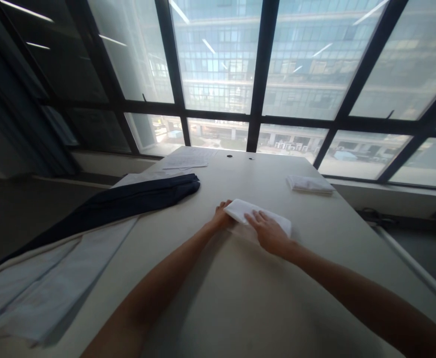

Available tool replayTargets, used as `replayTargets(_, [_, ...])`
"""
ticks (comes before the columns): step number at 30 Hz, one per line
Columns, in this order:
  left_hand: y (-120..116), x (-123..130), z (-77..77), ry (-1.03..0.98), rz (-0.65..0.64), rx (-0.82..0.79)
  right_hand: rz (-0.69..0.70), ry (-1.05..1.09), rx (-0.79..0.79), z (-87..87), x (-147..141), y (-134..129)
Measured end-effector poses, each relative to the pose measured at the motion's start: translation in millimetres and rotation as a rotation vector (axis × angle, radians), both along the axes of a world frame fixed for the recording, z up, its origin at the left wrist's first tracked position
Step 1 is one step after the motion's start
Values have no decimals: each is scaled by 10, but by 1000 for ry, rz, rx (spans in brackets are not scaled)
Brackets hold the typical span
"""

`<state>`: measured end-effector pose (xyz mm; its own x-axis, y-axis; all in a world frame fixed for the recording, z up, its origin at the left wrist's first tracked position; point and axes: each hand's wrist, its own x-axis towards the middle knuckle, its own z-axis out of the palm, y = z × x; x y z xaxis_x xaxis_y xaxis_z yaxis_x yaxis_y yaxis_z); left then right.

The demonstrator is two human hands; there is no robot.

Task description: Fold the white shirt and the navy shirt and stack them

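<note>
A folded white cloth is between my hands over the middle of the white table. My left hand grips its left end, with the fingers curled round the edge and partly hidden by the fabric. On top of the cloth lies my right hand, palm down, its fingers stretched out and slightly apart. A thin, blurred layer shows below the near edge; whether it is cloth or a reflection I cannot tell.
Another folded white cloth lies toward the far right edge. Dark navy fabric rests at left over pale fabric pieces. Papers lie at the far left corner. Tall windows stand beyond the table.
</note>
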<state>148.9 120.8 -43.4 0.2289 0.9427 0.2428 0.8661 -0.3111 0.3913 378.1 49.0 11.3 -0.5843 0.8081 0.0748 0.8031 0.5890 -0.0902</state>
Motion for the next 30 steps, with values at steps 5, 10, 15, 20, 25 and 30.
replayTargets(5, [65,-357,305,-83,87,-13,83,4,126,-395,172,-222])
replayTargets(10, [-17,158,445,-50,-86,104,137,187,56,-329,238,-178])
replayTargets(15, [-249,748,227,228,-318,121,-316,453,105,-204,70,117])
replayTargets(20, [-378,768,70,261,-227,140,-374,245,56,-428,6,270])
replayTargets(25, [-401,654,48,245,-145,103,-414,210,28,-624,363,342])
replayTargets(30, [-281,529,80,203,-25,-61,-537,206,-41,-710,844,480])
